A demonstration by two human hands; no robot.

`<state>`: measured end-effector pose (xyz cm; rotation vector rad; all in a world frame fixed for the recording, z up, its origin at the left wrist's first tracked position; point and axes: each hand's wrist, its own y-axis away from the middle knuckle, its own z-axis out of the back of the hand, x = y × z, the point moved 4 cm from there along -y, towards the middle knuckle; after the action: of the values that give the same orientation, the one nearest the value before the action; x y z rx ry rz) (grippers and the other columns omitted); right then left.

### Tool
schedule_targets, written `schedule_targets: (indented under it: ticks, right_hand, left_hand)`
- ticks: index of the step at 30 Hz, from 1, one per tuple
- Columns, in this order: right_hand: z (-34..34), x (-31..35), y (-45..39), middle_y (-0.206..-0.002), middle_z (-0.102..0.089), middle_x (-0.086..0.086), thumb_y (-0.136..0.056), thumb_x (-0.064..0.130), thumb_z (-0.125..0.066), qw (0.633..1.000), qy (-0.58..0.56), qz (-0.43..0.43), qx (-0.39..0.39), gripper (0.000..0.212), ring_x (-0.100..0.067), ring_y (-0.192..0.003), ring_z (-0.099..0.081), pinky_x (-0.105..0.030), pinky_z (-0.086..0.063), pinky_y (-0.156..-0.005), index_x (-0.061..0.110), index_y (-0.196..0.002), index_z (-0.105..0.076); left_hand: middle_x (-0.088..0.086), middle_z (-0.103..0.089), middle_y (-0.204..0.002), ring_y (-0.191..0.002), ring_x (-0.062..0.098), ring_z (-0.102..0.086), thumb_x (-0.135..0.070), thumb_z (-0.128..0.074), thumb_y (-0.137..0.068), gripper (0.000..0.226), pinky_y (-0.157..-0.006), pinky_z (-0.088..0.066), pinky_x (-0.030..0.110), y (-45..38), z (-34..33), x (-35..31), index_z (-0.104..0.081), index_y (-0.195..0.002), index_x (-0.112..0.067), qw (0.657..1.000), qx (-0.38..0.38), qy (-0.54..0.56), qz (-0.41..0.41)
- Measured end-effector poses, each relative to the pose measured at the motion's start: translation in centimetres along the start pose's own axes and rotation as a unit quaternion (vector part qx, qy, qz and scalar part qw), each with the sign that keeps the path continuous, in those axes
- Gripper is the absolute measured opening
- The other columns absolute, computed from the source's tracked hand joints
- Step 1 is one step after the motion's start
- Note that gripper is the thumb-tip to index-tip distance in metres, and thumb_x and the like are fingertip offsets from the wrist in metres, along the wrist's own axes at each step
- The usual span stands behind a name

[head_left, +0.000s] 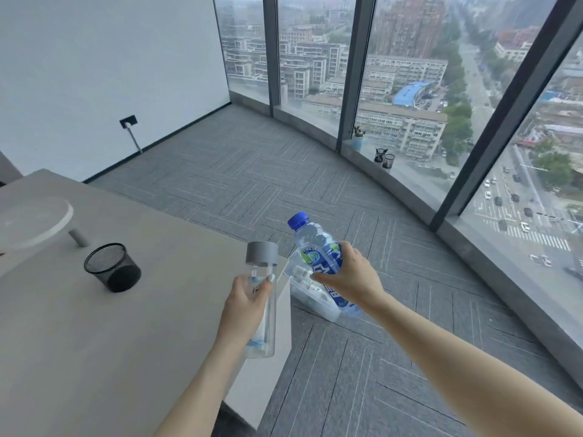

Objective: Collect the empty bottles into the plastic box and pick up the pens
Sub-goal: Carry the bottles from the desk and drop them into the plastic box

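Grey carpet point(284, 171) runs to tall windows beside a beige desk point(94, 326). Left hand point(244, 305) wraps its fingers round an upright grey-capped clear bottle point(262, 272) at the desk edge. Right hand point(353, 279) grips a blue-capped water bottle point(315, 244) above the clear plastic box point(312, 298) on the floor.

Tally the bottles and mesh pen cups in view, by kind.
Grey-capped clear bottle, in the left hand: 1
Blue-capped water bottle, in the right hand: 1
Black mesh pen cups: 3, table, windowsill and
Total: 5
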<state>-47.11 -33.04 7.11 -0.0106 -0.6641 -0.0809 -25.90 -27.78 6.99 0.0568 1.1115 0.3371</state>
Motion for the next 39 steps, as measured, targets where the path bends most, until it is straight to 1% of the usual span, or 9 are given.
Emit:
schedule_targets:
  ticks: [4,11,17,20,22,24,29,33,39]
  right_hand:
    - [0.8,-3.9,-2.0,-0.102,-0.056,0.002,-0.066,0.053,-0.072,0.999,-0.004,-0.043,-0.007,0.059,-0.018,-0.091,-0.056,-0.032,-0.046,-0.071,0.022,-0.109,-0.046]
    - [0.9,-7.6,-7.9,-0.103,-0.057,0.003,-0.065,0.055,-0.071,0.995,0.001,-0.095,-0.014,0.062,-0.019,-0.092,-0.057,-0.035,-0.051,-0.073,0.023,-0.111,-0.045]
    - [1.4,-9.2,-14.8,-0.101,-0.056,0.003,-0.065,0.055,-0.072,0.991,0.006,-0.13,-0.029,0.059,-0.019,-0.091,-0.056,-0.033,-0.048,-0.069,0.024,-0.108,-0.045]
    - [1.1,-9.8,-17.3,-0.099,-0.055,0.004,-0.066,0.054,-0.072,0.989,0.003,-0.147,-0.028,0.059,-0.018,-0.091,-0.056,-0.032,-0.047,-0.068,0.023,-0.109,-0.045]
    - [0.7,-10.1,-18.7,-0.098,-0.052,0.005,-0.067,0.053,-0.072,0.988,0.003,-0.155,-0.021,0.06,-0.018,-0.091,-0.055,-0.032,-0.046,-0.068,0.023,-0.111,-0.044]
    - [0.4,-10.5,-20.1,-0.099,-0.053,0.004,-0.068,0.053,-0.072,0.987,0.003,-0.16,-0.015,0.059,-0.019,-0.091,-0.056,-0.032,-0.046,-0.068,0.023,-0.111,-0.045]
    - [0.3,-12.0,-23.8,-0.103,-0.056,0.004,-0.067,0.054,-0.071,0.986,0.01,-0.168,0.004,0.06,-0.018,-0.093,-0.057,-0.031,-0.047,-0.069,0.024,-0.111,-0.044]
    - [0.5,-13.8,-27.2,-0.104,-0.056,0.004,-0.068,0.055,-0.071,0.986,0.014,-0.164,0.027,0.059,-0.019,-0.093,-0.056,-0.032,-0.047,-0.069,0.024,-0.11,-0.043]
    - [0.9,-17.3,-32.5,-0.104,-0.055,0.003,-0.067,0.056,-0.071,0.987,0.034,-0.134,0.078,0.062,-0.02,-0.093,-0.056,-0.032,-0.048,-0.07,0.024,-0.112,-0.043]
  left_hand:
    - [0.002,-0.054,-0.107,-0.1,0.022,-0.051,-0.047,-0.053,-0.088,0.04,-0.08,-0.035,0.03,-2.6,-2.9,-1.0,-0.046,-0.115,-0.018,0.999,0.032,0.018,0.027]
    - [0.0,-0.053,-0.105,-0.101,0.021,-0.05,-0.043,-0.051,-0.09,0.025,-0.081,-0.034,0.03,-10.0,-6.8,-3.5,-0.045,-0.107,-0.026,0.994,0.098,0.027,0.033]
    - [-0.001,-0.043,-0.117,-0.118,0.021,-0.044,-0.045,-0.049,-0.09,0.048,-0.086,-0.03,0.029,-17.2,-9.9,-6.6,-0.04,-0.129,-0.018,0.991,0.13,-0.004,0.027]
    - [-0.004,-0.04,-0.11,-0.104,0.015,-0.042,-0.045,-0.05,-0.09,0.048,-0.084,-0.029,0.028,-20.2,-11.0,-7.6,-0.039,-0.127,-0.018,0.988,0.151,-0.01,0.026]
    - [-0.005,-0.041,-0.107,-0.102,0.016,-0.043,-0.045,-0.051,-0.089,0.039,-0.083,-0.03,0.029,-21.6,-11.7,-8.0,-0.039,-0.119,-0.022,0.987,0.16,-0.02,0.025]
    - [-0.005,-0.041,-0.11,-0.103,0.016,-0.045,-0.046,-0.052,-0.089,0.045,-0.083,-0.03,0.029,-23.0,-12.3,-8.4,-0.038,-0.124,-0.021,0.985,0.17,-0.027,0.026]
    - [-0.001,-0.049,-0.113,-0.094,0.015,-0.045,-0.042,-0.058,-0.087,0.055,-0.076,-0.032,0.028,-26.2,-14.6,-9.1,-0.037,-0.131,-0.017,0.983,0.171,-0.051,0.04]
    - [-0.001,-0.048,-0.115,-0.097,0.018,-0.046,-0.047,-0.059,-0.084,0.06,-0.08,-0.034,0.031,-28.7,-17.1,-9.2,-0.034,-0.132,-0.021,0.981,0.17,-0.07,0.056]
    - [0.006,-0.054,-0.116,-0.095,0.023,-0.054,-0.044,-0.06,-0.084,0.055,-0.071,-0.039,0.031,-31.5,-21.5,-9.7,-0.037,-0.125,-0.017,0.985,0.125,-0.05,0.104]
